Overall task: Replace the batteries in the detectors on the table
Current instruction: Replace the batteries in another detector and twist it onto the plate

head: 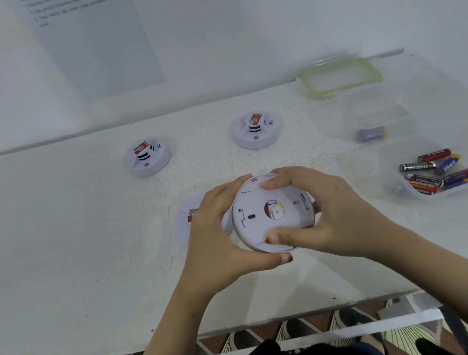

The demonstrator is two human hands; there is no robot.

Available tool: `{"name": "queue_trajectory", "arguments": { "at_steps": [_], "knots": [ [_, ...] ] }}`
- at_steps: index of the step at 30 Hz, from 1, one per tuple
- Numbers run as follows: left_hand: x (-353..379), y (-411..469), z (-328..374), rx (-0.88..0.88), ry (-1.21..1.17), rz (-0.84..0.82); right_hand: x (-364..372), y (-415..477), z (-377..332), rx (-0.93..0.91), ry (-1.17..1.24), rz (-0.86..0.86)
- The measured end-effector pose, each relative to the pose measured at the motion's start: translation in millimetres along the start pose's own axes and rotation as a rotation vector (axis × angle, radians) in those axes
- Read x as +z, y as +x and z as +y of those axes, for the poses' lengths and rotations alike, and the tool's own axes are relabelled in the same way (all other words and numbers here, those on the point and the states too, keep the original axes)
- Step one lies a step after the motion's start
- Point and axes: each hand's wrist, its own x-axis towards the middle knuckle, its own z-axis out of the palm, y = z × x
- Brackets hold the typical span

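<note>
The left grip [219, 231] curls round the left rim of a round white detector [263, 218], fingers over the far edge and thumb under the near edge. The right grip [324, 218] holds the opposite side, fingers hooked on the upper rim and thumb pressed on the flat back near the lower edge. The detector sits at the centre of the frame, tilted with its back toward the camera. Whether its lower rim touches the worktop [91, 289] cannot be told. Just behind the left grip a round white cover [186, 219] with a small label lies flat. Further up, well apart, two more detectors [147, 156] [256, 130] stand side by side with bare worktop between them and the hands. At the right, a clear tray [391, 160] holds a pile of batteries [438, 174]. Above it lies a single battery [370, 134], and a green-rimmed lid [339, 79] sits by the far edge. The near edge runs across the lower frame.
</note>
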Motion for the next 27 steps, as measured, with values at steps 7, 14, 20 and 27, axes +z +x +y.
{"name": "queue_trajectory", "arguments": {
  "at_steps": [7,14,20,27],
  "knots": [
    [2.2,1.0,0.0,-0.011,0.003,0.027,1.3,3.4,-3.3,-0.02,-0.118,0.031],
    [-4.5,4.0,-5.3,-0.051,-0.028,-0.041,-19.2,13.5,-1.0,0.072,-0.109,-0.187],
    [-11.7,7.5,-5.6,-0.048,0.006,-0.144,-23.6,13.2,-0.1,0.043,-0.175,-0.226],
    [-16.5,8.6,-6.5,-0.064,-0.062,-0.2,-24.8,12.9,-2.7,0.013,-0.237,-0.301]
  ]
}}
